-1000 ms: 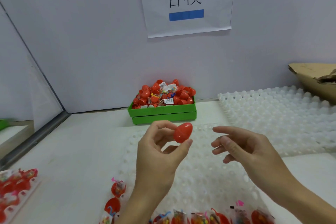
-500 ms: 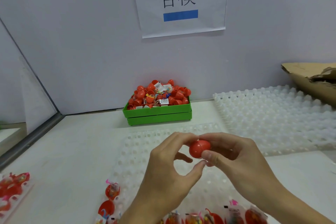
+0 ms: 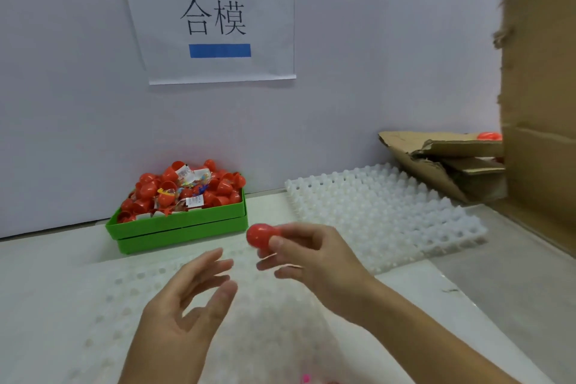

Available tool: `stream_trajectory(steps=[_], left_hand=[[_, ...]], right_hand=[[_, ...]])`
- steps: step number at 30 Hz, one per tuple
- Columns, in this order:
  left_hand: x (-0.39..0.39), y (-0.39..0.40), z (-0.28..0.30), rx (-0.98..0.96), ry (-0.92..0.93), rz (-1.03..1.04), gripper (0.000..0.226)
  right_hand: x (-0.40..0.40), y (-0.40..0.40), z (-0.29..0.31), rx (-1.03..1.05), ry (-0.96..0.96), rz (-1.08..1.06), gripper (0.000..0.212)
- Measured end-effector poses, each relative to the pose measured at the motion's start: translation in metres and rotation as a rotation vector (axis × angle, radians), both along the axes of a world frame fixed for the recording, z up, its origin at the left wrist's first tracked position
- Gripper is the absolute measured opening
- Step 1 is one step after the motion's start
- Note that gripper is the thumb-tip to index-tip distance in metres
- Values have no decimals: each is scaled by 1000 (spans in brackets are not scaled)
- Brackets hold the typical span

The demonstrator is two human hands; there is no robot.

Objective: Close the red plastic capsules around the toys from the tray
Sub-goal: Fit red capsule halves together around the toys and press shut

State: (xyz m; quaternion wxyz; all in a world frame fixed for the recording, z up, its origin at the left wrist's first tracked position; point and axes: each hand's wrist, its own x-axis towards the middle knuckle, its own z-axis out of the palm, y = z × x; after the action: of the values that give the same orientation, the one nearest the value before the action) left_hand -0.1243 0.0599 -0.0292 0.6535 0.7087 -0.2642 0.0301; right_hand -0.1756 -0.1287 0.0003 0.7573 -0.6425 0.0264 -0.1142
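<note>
Capsules were the job, yet the biggest thing was the cardboard box (image 3: 542,87) at the right, then the white trays (image 3: 383,215) on the desk, then the green bin (image 3: 177,227) heaped with red halves. The right hand (image 3: 314,256) pinched one closed capsule (image 3: 260,235) in its fingertips above the near tray; the left hand (image 3: 187,305) hung beside it, grip spread and holding nothing. I would check the seam all round, squeezing evenly until it seats, before setting it aside.
</note>
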Motion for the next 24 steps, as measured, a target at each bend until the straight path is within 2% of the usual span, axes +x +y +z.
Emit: stream_trajectory(steps=[3,5,9,13,14,15,18,20,21,23,24], left_hand=[[5,1,-3,-22,-21,20,37],[8,0,-3,-24,-39,44,25],[8,-3,4,-54,-63,61,14],[12,-3,8,-56,-100,63,17],[12,-3,10,-49,-121,38,9],[14,-2,11,-26,-161,20,16],[23,1,13,-17,-70,-43,41],[37,8,5,21,17,-70,73],[40,10,3,36,47,-88,66],[36,9,5,69,3,-120,13],[32,7,4,78,-29,-70,14]], right_hand=[[32,-48,20,383,35,-175,26],[55,-90,35,534,24,-372,33],[92,-172,58,696,-4,-702,38],[109,-224,63,802,-16,-841,48],[112,-231,62,821,-19,-869,50],[115,-237,61,845,-27,-907,54],[119,-245,62,973,-151,-968,55],[118,-241,62,1072,-280,-908,50],[117,-237,61,1086,-306,-863,47],[116,-227,52,996,-265,-803,39],[115,-220,46,910,-220,-778,34]])
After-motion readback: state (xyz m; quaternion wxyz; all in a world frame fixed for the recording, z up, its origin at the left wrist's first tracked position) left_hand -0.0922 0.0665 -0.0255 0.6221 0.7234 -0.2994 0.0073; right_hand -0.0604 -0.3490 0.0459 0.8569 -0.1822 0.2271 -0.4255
